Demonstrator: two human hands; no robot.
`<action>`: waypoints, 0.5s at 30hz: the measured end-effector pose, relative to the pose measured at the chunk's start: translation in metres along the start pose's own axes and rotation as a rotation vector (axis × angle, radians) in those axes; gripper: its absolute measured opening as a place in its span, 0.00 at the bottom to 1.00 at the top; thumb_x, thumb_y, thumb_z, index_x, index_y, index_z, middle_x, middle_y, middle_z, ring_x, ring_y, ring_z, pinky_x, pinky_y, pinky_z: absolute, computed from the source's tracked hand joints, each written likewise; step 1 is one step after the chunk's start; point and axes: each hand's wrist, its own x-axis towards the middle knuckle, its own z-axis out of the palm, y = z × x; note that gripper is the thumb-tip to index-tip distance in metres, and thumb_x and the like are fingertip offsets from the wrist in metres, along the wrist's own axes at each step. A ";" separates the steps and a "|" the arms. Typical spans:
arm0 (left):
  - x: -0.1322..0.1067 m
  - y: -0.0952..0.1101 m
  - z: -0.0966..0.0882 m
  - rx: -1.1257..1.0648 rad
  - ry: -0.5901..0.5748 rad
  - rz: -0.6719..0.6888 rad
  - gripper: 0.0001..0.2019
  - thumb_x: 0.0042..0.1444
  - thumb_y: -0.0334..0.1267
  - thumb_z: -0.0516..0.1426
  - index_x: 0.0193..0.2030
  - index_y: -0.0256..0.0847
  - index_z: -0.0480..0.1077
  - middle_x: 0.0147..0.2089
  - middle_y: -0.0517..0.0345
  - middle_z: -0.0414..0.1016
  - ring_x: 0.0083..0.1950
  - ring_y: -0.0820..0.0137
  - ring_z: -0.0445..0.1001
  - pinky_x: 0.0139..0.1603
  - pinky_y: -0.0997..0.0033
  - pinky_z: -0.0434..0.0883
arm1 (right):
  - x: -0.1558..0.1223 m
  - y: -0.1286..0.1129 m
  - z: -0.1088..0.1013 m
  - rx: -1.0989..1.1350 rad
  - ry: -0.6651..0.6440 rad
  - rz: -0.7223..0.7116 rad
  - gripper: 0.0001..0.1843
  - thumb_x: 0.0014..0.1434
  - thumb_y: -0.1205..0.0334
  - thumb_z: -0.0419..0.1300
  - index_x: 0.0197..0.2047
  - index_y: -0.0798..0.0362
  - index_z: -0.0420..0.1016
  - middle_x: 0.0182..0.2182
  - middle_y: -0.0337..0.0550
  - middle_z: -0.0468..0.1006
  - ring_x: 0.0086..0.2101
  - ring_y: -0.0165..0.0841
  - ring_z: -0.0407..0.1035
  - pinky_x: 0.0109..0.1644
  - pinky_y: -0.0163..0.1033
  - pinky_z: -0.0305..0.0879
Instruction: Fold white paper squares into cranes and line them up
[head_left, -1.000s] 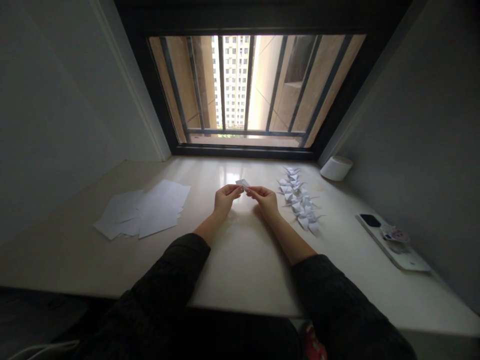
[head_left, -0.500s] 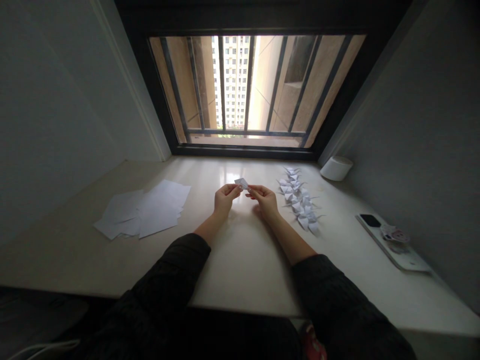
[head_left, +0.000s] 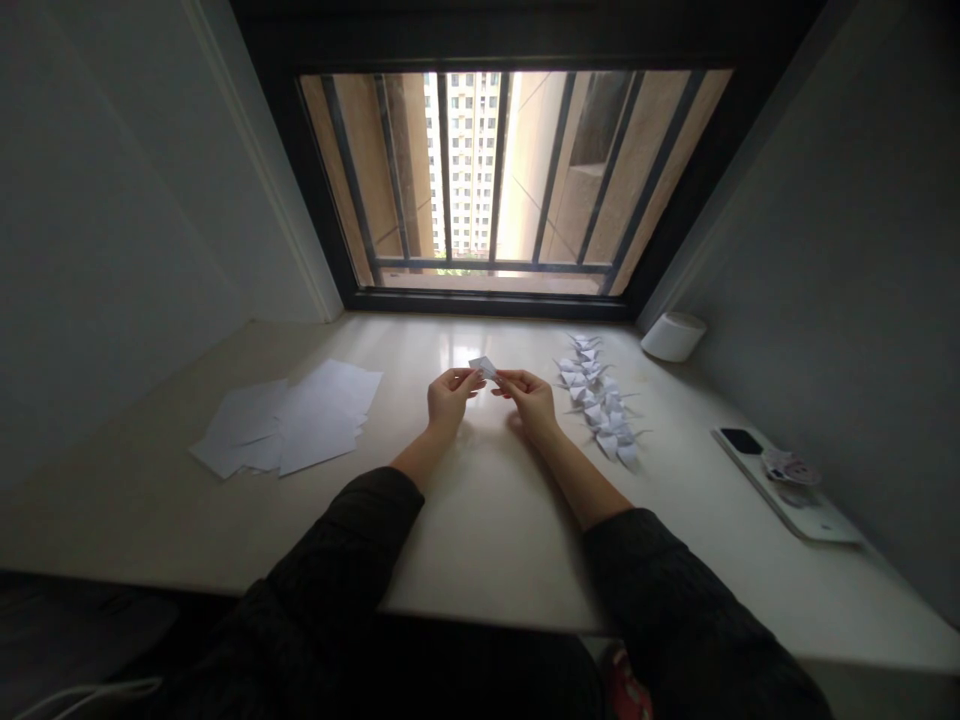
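Observation:
Between my hands, above the middle of the pale counter (head_left: 487, 540), is a small folded piece of white paper (head_left: 482, 366). My left hand (head_left: 450, 395) pinches its left side between thumb and fingers. From the right, my right hand (head_left: 529, 397) grips the other side with closed fingertips. The paper's lower part is hidden by the fingers. Folded paper cranes (head_left: 596, 400) stand close together in a column to the right of my right hand. Off to the left lies a loose pile of white paper sheets (head_left: 322, 415), some overlapping.
A phone (head_left: 787, 490) in a light case, with a grip on its back, lies at the right by the wall. Behind it, a white cylindrical object (head_left: 673, 337) leans at the wall. A dark-framed window (head_left: 487, 305) with bars closes off the back.

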 end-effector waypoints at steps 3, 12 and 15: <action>-0.001 0.000 0.001 0.002 0.021 0.022 0.17 0.42 0.46 0.64 0.34 0.35 0.71 0.34 0.49 0.78 0.35 0.64 0.78 0.36 0.67 0.70 | 0.000 -0.001 0.000 -0.003 -0.012 0.000 0.19 0.40 0.50 0.69 0.34 0.53 0.78 0.28 0.44 0.81 0.28 0.36 0.75 0.35 0.41 0.69; -0.002 0.002 0.002 0.063 0.027 0.095 0.16 0.43 0.46 0.64 0.32 0.36 0.71 0.31 0.51 0.78 0.33 0.65 0.78 0.33 0.69 0.69 | 0.002 0.003 0.000 0.056 -0.009 0.011 0.16 0.38 0.54 0.70 0.29 0.53 0.74 0.22 0.39 0.78 0.25 0.33 0.74 0.34 0.39 0.68; -0.001 0.001 0.002 0.066 0.025 0.098 0.16 0.43 0.46 0.64 0.32 0.36 0.71 0.31 0.51 0.78 0.34 0.66 0.77 0.34 0.70 0.69 | 0.002 0.003 0.000 0.069 0.008 0.018 0.17 0.37 0.54 0.71 0.28 0.53 0.73 0.21 0.38 0.77 0.25 0.33 0.73 0.33 0.38 0.68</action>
